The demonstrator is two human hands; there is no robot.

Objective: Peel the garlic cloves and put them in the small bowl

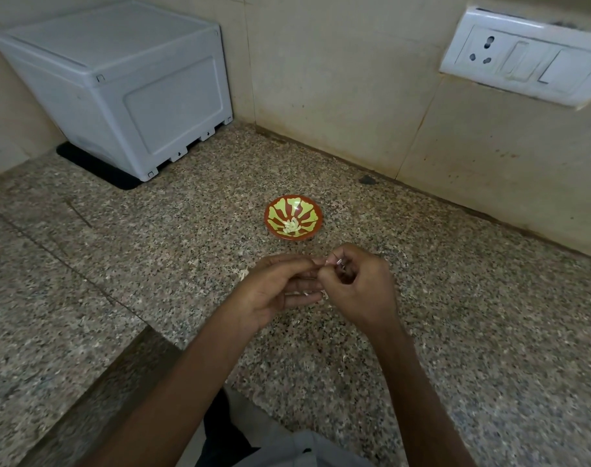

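Head camera, looking down at a speckled granite counter (172,230): far left, a grey plastic box (118,85) sits on a black mat (95,166) against the wall, well out of the way. Moving in, the left hand (280,291) lies palm up, lower fingers loosely extended, thumb and forefinger pinching a garlic clove (334,262) to steady it. Just beyond, the small bowl (312,214) waits close by so each finished clove has a short trip, and a few peeled cloves (291,226) lie at its bottom. The right hand (361,288) is curled tight, fingertips nipping the same clove, probably working at the skin, though the clove is tiny and mostly hidden. Pale peel scraps (243,274) dot the counter underneath. Far right, a white switch plate (530,55) on the wall.
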